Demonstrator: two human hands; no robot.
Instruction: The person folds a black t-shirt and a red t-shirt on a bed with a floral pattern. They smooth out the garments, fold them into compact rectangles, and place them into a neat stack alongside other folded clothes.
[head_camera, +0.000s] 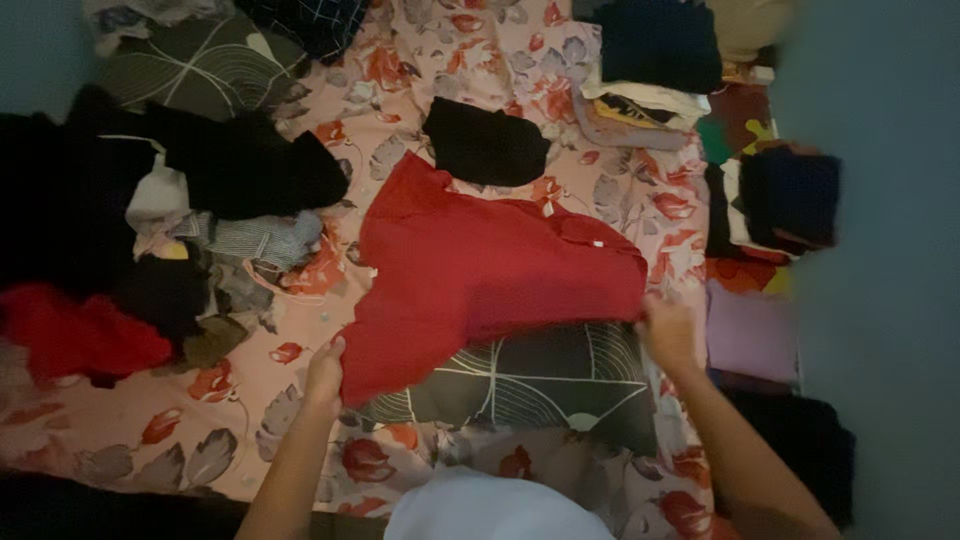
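Note:
A red garment (480, 265) lies spread over a bed with a pink flowered sheet (250, 400), its near part draped on a dark pillow with white leaf lines (540, 385). My left hand (324, 372) grips the garment's lower left corner. My right hand (668, 330) pinches its lower right edge. Both arms reach in from the bottom of the head view.
A heap of dark, striped and red clothes (170, 240) fills the left side. A folded black piece (487, 145) lies beyond the red garment. Folded stacks (650, 70) stand at the back right, more (780, 200) along the right edge. A second leaf-patterned pillow (200, 65) is top left.

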